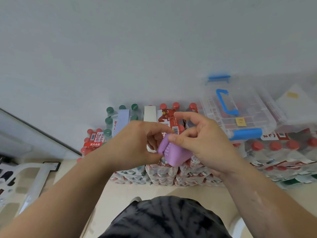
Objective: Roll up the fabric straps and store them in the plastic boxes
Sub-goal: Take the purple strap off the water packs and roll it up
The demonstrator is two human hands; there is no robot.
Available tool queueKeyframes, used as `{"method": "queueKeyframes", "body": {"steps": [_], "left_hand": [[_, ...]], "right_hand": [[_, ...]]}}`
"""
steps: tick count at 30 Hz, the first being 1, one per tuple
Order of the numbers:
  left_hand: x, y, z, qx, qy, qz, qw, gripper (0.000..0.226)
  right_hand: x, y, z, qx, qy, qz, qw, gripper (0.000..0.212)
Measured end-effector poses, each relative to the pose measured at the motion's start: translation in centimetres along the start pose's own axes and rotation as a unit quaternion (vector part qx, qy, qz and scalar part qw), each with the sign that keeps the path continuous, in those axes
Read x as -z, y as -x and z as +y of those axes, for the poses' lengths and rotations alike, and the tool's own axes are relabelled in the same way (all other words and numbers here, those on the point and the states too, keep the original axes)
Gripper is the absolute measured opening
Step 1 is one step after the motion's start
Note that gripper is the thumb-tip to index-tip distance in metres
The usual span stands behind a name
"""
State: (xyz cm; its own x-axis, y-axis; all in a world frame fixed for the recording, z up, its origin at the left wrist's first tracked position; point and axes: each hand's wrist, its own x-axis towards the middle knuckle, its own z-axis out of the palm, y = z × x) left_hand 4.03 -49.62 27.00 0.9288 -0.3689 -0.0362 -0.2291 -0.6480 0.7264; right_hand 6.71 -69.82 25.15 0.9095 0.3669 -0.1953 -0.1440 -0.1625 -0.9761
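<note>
1. Two hands work one purple fabric strap, held mid-air in front of the person, above the stacked water packs and not touching any box. Left hand pinches the rolled end between thumb and fingers; right hand presses its thumb on the top of the roll, index finger lifted clear, other fingers curled under.
2. Biggest risk, as a judgement: the roll springs open. Only fingertip pressure keeps it wound, so easing either pinch before it goes into a box would let the coil loosen.
3. Next risk: uneven winding. If the thumb pushes off-centre, the layers could telescope sideways into a cone that sits badly in a compartment.
4. Smaller risk: a drop. The strap is over bottle caps and gaps between packs, so a slip could send it down among them.
5. Smaller still: the clear plastic box with blue handle and latches looks closed, so one hand would have to leave the roll to open it.
6. Counts, largest to smallest: bottled-water packs, many, too crowded to count; plastic boxes, at least two (a second box at far right, blurred); flat straps lying on the bottles, two: a pale blue strap and a white strap.
</note>
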Motion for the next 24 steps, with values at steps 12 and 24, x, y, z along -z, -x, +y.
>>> {"method": "queueKeyframes", "body": {"steps": [12, 24], "left_hand": [[-1.2, 0.5, 0.8, -0.015, -0.055, 0.072, 0.996, 0.055], [-2.3, 0.2, 1.0, 0.073, 0.178, 0.182, 0.964, 0.018]], "right_hand": [[-0.6, 0.0, 0.5, -0.012, 0.031, 0.007, 0.999, 0.01], [0.6, 0.1, 0.8, 0.028, -0.041, 0.042, 0.998, 0.017]]}}
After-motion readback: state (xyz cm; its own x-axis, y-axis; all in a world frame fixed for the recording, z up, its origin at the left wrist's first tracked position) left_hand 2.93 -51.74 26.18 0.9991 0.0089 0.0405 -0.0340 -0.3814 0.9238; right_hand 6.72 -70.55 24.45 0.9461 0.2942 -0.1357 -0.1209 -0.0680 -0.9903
